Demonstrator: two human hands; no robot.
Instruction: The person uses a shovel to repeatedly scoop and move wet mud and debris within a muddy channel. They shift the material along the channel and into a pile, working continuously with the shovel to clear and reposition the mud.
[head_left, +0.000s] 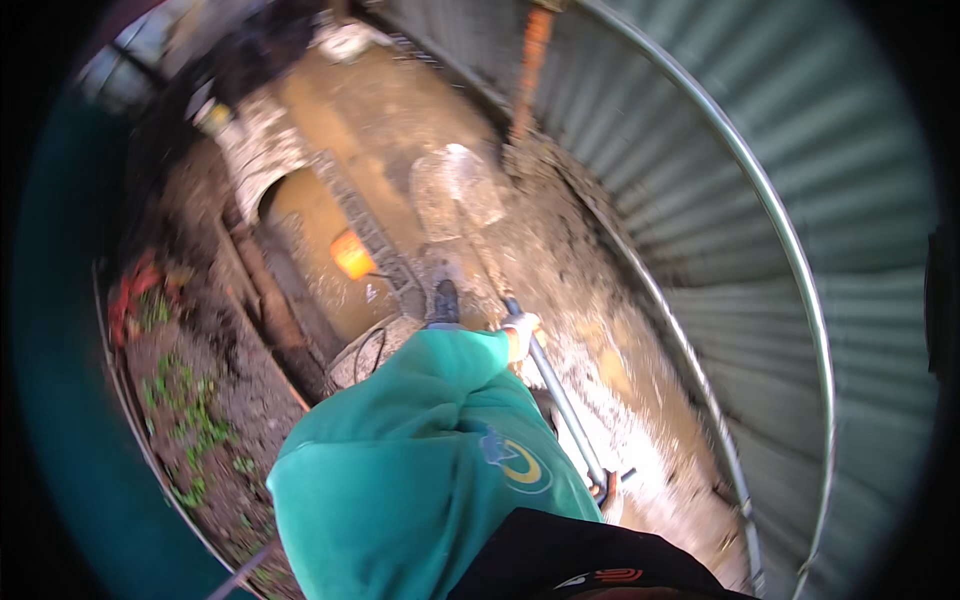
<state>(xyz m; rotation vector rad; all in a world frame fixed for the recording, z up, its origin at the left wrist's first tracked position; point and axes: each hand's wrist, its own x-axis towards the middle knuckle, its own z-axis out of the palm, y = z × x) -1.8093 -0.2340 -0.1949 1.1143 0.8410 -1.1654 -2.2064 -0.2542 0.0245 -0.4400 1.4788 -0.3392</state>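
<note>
A long-handled shovel slants across the middle of the view. Its wide, mud-coated blade lies at the far end, over wet mud and brown water. My left hand, at the end of a green sleeve, is wrapped round the shaft partway up. Lower right, my right hand is closed at the grip end of the handle, partly hidden by my clothing. One dark boot shows just left of the shaft.
An orange container sits in muddy water beside a perforated bar. Corrugated metal sheeting and a curved metal pipe line the right. Green plants grow in soil at left. A reddish post stands at the back.
</note>
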